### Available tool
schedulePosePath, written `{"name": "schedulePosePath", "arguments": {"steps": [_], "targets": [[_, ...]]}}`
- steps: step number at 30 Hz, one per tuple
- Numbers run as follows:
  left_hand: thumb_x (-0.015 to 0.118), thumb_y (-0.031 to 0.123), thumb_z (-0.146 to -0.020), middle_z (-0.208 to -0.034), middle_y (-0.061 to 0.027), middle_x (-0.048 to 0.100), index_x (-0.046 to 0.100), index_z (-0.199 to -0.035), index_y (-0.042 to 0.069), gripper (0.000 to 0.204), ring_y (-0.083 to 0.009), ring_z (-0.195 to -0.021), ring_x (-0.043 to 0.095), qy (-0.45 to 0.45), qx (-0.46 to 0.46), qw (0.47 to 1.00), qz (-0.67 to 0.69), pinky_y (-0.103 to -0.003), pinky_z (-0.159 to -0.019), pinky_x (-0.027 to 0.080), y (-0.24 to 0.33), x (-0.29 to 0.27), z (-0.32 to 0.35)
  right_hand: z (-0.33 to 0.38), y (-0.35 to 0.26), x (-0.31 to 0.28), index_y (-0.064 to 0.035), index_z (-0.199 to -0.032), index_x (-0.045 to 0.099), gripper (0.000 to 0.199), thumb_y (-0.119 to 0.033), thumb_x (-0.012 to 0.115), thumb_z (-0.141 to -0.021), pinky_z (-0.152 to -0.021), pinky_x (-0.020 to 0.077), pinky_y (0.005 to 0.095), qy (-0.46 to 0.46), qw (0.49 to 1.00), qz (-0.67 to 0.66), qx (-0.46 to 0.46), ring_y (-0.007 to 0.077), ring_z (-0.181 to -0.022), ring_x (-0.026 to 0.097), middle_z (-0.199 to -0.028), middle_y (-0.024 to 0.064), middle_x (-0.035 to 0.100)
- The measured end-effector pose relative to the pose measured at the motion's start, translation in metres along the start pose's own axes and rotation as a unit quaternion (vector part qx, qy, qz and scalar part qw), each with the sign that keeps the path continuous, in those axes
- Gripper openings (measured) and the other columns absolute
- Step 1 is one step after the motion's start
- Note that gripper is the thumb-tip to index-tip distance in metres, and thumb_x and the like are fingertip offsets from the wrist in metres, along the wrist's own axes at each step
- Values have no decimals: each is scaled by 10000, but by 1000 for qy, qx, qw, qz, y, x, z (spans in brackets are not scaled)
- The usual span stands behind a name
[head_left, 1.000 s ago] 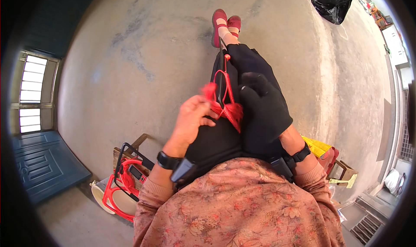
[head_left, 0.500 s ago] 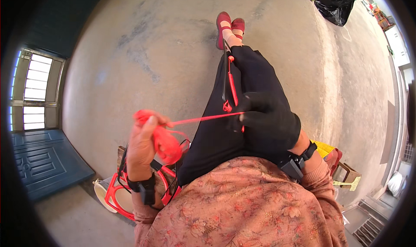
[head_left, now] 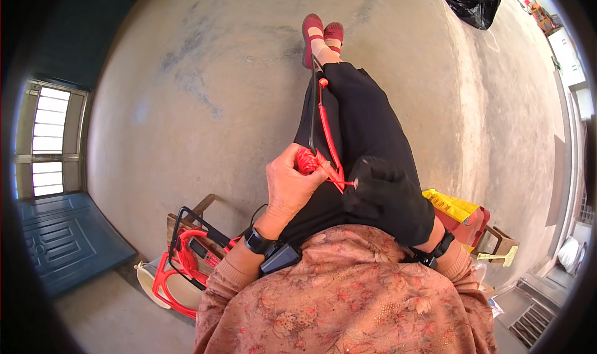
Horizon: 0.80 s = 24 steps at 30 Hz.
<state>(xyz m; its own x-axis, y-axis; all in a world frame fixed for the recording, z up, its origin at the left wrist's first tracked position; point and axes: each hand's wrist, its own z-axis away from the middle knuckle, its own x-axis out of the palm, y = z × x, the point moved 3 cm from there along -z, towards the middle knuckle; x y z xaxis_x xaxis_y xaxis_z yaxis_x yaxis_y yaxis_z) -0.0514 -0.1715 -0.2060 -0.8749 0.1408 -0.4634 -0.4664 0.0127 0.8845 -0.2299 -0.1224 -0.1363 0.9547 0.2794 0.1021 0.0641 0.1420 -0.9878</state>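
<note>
Red cord: I am seeing it lying along the black-trousered lap, running from the far shoes to the hands.
Left hand: my fingers are closing around a red cord bundle.
Right hand: gloved black, fingers pinching the cord's near end.
Red frame: sitting near left on the floor.

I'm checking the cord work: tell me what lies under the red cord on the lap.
Under the red cord lie the black trouser legs, along which it runs toward the red shoes. The left hand covers its wound end; the black-gloved right hand hides the cord's other end.
</note>
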Motion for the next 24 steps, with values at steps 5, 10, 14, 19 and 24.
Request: {"name": "schedulePosePath", "arguments": {"steps": [5,10,14,19,24], "targets": [[659,59,-863,-914,-73,649,587,-1085,39,235,-93,-726,606,-75,-156,928,329,-267,-606,513,-24,-33,-6,-24,3,-34,-44,-925,607,69,-46,568,-868,-581,422,266,97,886,398,-218,121,-663,556,-775,50,574],[632,77,-868,-924,-100,661,623,-1107,9,249,-196,-843,664,-15,-38,973,227,-308,-760,532,-19,-51,-16,-62,59,-49,-56,-1015,636,206,-85,619,-812,-676,499,350,64,991,112,-25,261,-780,613,-874,125,618],[657,31,-760,-950,-179,640,649,-1015,-7,259,-334,-864,649,-92,108,975,-170,-352,-788,514,-11,-23,-23,-72,58,-13,-87,-1006,667,200,-99,648,-807,-734,502,342,54,881,462,-81,248,-828,636,-950,105,632],[661,22,-779,-992,-164,661,620,-1079,-15,305,-296,-845,657,9,215,966,-143,-326,-768,515,5,-19,-26,-65,48,-36,-49,-966,663,172,-119,660,-809,-770,504,346,73,921,374,-85,242,-853,639,-1098,107,623],[610,224,-925,-1073,-148,652,534,-1250,5,399,-221,-930,663,-210,-114,897,371,-287,-781,537,11,-41,-5,-29,-15,-37,-12,-1015,608,205,-109,628,-835,-805,466,279,122,987,-42,-96,163,-880,591,-1111,104,632]]}}
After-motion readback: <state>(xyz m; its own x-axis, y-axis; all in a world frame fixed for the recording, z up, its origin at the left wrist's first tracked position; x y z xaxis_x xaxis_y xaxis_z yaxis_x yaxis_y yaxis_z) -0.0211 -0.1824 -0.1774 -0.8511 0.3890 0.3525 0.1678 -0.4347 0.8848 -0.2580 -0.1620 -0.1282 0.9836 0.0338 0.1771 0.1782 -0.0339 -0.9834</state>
